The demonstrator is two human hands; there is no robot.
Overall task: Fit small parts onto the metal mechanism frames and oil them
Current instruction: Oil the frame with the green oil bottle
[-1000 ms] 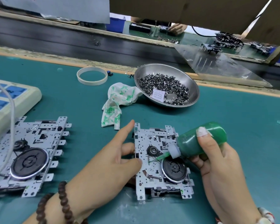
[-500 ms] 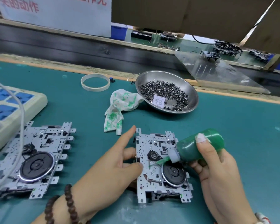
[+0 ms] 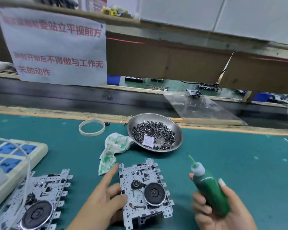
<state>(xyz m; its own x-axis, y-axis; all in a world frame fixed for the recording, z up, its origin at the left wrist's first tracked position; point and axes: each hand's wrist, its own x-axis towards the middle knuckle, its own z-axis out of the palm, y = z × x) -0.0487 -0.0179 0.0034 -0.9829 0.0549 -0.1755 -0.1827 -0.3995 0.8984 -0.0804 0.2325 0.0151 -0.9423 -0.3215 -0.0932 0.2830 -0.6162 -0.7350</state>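
**benchrat:** Gripping-wise: right hand [image 3: 221, 208] is wrapped around the green oil bottle [image 3: 211, 195], thumb on one side and fingers curled round the other, nozzle pointing up and away from the work. Left hand [image 3: 105, 198] pinches the left edge of the middle mechanism frame [image 3: 145, 191] with thumb and a curled finger, index finger sticking out straight along the edge.

**oilcan_88:** so how far along would you call it?

**benchrat:** My guess is the middle frame is in its oiling stage. It has the black flywheel and the small pulley on it, and the bottle is off to its right, not touching. Can't see any oil on the metal, too small to tell. A second frame [image 3: 35, 201] sits at the left, also with a wheel fitted; no idea if it's oiled. Loads of small parts [image 3: 154, 136] are left in the steel bowl [image 3: 179, 131], so I'd say plenty of fitting to go.

**oilcan_88:** anything in the way?

**benchrat:** Going big to small: green bench mat [image 3: 239, 163], a power strip [image 3: 20, 155] far left with a white cable [image 3: 27, 163] looping over the second frame, which could snag. Then a green-stained rag [image 3: 113, 151] lying just behind the middle frame, between it and the bowl, and a tape ring [image 3: 91, 129] further back.
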